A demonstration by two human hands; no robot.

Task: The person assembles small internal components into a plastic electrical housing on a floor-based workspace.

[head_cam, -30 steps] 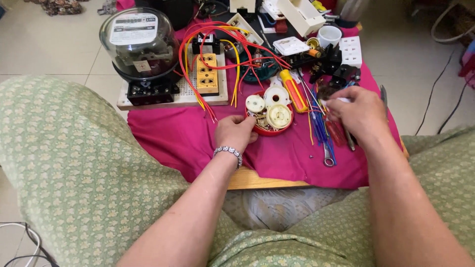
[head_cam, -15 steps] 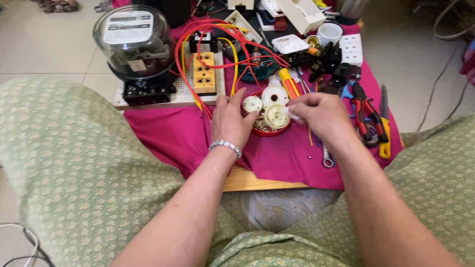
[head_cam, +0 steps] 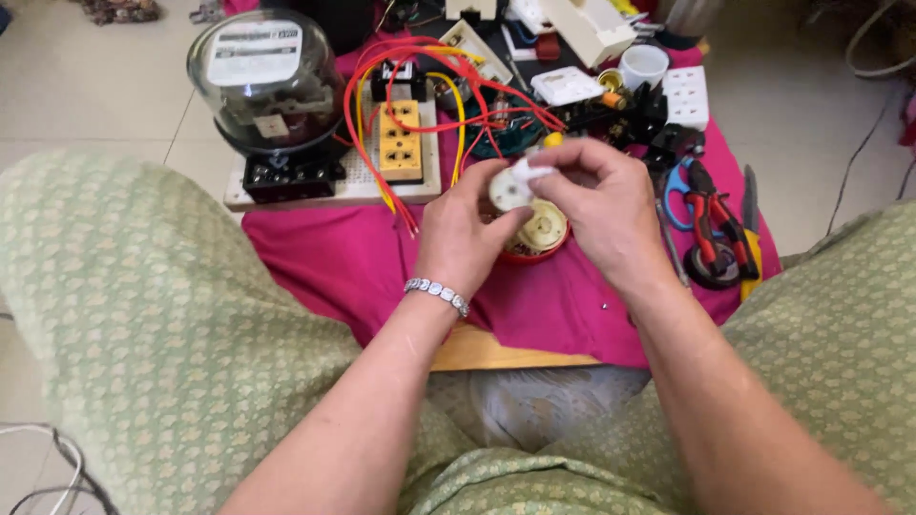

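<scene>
- Over the middle of the pink cloth point(head_cam: 315, 267) on the low wooden board, head view: both hands meet just above a red-rimmed dish point(head_cam: 546, 250) of round cream parts
- L hand point(head_cam: 465, 234) curled, fingers closed round a small round cream disc part point(head_cam: 506, 191), held up off the cloth w/ its flat face toward the camera; silver bracelet point(head_cam: 437, 294) at the wrist
- R hand point(head_cam: 596, 205) thumb + forefinger pinched shut on a small white piece point(head_cam: 530, 172), other fingers loosely bent; piece sits touching the disc's upper right edge
- Key relation: white piece lies to the right of and slightly above the disc, so R hand comes at it from the right while L hand steadies from the left; both equally near, disc has no long axis, can't tell the piece's
- Back left edge of board: glass-domed meter point(head_cam: 270, 81) on black base, beside a white panel w/ an orange socket strip point(head_cam: 401, 141), red + yellow wires point(head_cam: 420, 72) looping over it
- Right edge: red-handled pliers point(head_cam: 720, 215) and blue-handled scissors point(head_cam: 676, 186), near R wrist but apart
- Back right corner: white cup point(head_cam: 645, 67), white socket plate point(head_cam: 687, 97)
- Near side: green patterned knees either side
</scene>
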